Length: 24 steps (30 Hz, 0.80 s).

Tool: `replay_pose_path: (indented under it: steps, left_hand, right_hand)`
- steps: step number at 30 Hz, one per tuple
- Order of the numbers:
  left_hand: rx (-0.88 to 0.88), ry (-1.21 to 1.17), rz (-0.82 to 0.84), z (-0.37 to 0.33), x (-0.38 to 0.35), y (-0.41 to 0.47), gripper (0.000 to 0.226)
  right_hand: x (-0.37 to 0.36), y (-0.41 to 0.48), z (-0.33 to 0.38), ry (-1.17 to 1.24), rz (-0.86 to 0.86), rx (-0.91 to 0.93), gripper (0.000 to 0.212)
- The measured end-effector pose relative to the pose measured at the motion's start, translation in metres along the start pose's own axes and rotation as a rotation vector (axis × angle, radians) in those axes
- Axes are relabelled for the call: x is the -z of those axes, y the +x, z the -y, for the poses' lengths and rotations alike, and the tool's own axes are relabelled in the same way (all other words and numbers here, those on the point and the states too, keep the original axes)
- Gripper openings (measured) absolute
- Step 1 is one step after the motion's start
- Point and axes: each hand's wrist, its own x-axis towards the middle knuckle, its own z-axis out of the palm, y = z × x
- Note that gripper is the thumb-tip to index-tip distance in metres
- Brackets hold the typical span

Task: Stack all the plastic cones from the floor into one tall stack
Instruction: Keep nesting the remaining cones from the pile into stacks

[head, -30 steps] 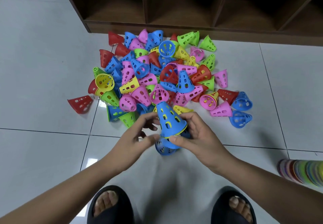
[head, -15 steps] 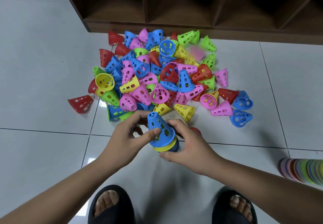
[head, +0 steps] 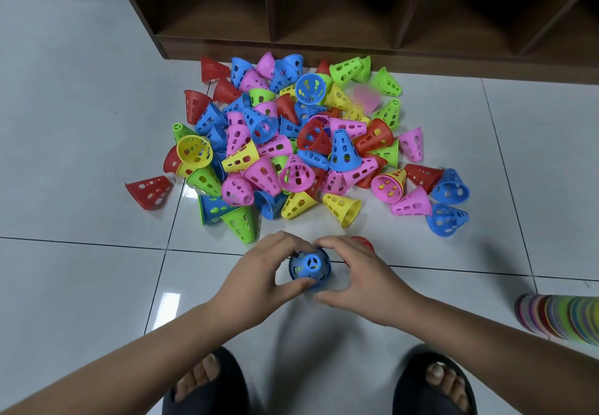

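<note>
A pile of several perforated plastic cones (head: 301, 142) in red, blue, pink, yellow and green lies on the white tiled floor. In front of it I see a short stack with a blue cone (head: 310, 268) on top, viewed from above, tip up. My left hand (head: 259, 280) grips its left side with thumb and fingers. My right hand (head: 359, 280) cups its right side. A red cone (head: 364, 243) peeks out behind my right hand. A yellow cone (head: 342, 208) lies loose at the pile's near edge.
A dark wooden shelf unit (head: 324, 9) stands behind the pile. A long stack of coloured cones (head: 557, 317) lies on its side at the right edge. My feet in black slippers (head: 207, 385) are at the bottom. Bare tiles (head: 71, 285) lie left and right.
Both hands lowered the blue cone onto the short stack and brought it closer to me; the cone now stands upright, seen tip-on. The pile is unchanged.
</note>
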Motion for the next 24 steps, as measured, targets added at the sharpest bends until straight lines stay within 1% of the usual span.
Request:
replay_pose_path:
  steps: [2,4,7,10,12,13,16,18,20,24]
  left_hand:
    - [0.004,0.025,0.004,0.005,-0.005,-0.001,0.039]
    - [0.003,0.043,0.016,0.011,-0.007,-0.001,0.042]
    - [-0.030,0.083,0.096,0.022,-0.003,-0.001,0.055]
    - [-0.007,0.105,0.136,0.035,0.013,-0.001,0.069]
    - [0.018,0.146,0.092,0.044,0.026,0.002,0.069]
    - [0.025,0.176,0.052,0.049,0.031,0.004,0.067]
    - [0.066,0.309,-0.059,0.072,0.043,0.013,0.064]
    - [0.101,0.405,-0.067,0.089,0.049,0.016,0.067]
    - [0.104,0.476,-0.024,0.101,0.050,0.016,0.068]
    - [0.092,0.529,0.061,0.113,0.043,0.010,0.073]
  right_hand:
    - [0.000,0.002,-0.012,-0.022,0.007,-0.012,0.077]
    - [0.002,0.004,-0.025,-0.054,0.011,-0.027,0.076]
    - [0.008,0.007,-0.041,-0.128,-0.027,-0.019,0.063]
    - [0.014,0.007,-0.054,-0.246,-0.126,0.060,0.048]
    - [0.017,0.007,-0.063,-0.335,-0.183,0.115,0.043]
    - [0.017,0.007,-0.068,-0.389,-0.199,0.121,0.044]
    - [0.018,0.007,-0.084,-0.505,-0.195,0.030,0.052]
    - [0.016,0.005,-0.092,-0.515,-0.171,-0.021,0.052]
    - [0.017,0.003,-0.097,-0.473,-0.151,-0.026,0.048]
    - [0.020,0.003,-0.099,-0.381,-0.149,-0.065,0.042]
